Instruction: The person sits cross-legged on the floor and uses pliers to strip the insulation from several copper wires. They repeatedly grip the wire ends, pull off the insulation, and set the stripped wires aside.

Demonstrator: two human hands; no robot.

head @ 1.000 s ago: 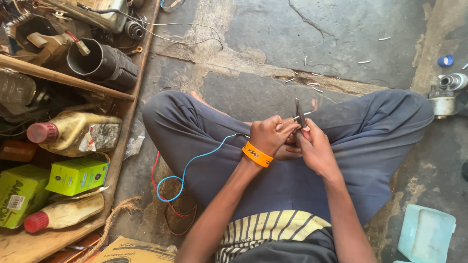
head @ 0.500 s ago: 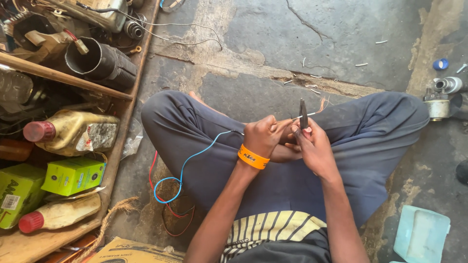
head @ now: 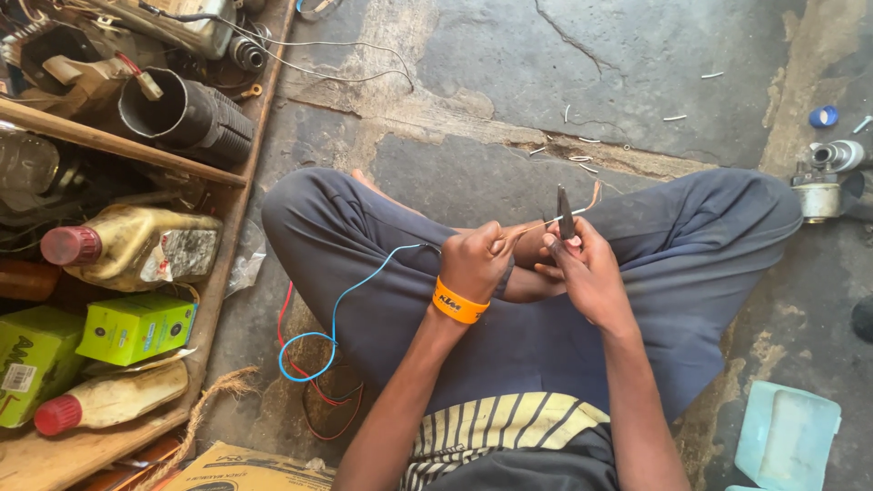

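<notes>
The thin blue insulated wire point(head: 359, 284) sits in the person's lap: one end pinched in the left hand point(head: 480, 259), the rest running left over the thigh and looping down to the cracked concrete floor point(head: 637, 55) by the left knee, beside a thin red wire point(head: 314, 386). Left hand is curled tight, thumb & fingers pinching the wire's bared, coppery end point(head: 546, 223), which pokes out to the right. Right hand point(head: 582, 268) is wrapped round a small dark metal blade-like tool point(head: 564, 211), point up, pressing vs. that bare strand; whether it's a knife or pliers, can't tell.

Change vs. 1 s ago: the tool stood lower and close in between the hands; now it's raised upright and a longer run of bare conductor shows past it, tip curling up. Judgement: insulation is coming off, stripping prob. well along on this end. The blue loop on the floor has barely shifted.

Outward: orange wristband point(head: 457, 303) on the left wrist, grey-blue trousers point(head: 709, 245), crossed legs. Short white insulation offcuts point(head: 582, 159) lie on the floor ahead of the knees. Along the left edge, a wooden shelf point(head: 118, 145) w/ a black ribbed hose point(head: 191, 114), yellowish oil bottle w/ red cap point(head: 136, 245), green carton point(head: 136, 327). Pale blue plastic tray point(head: 787, 436) at bottom-right corner.
</notes>
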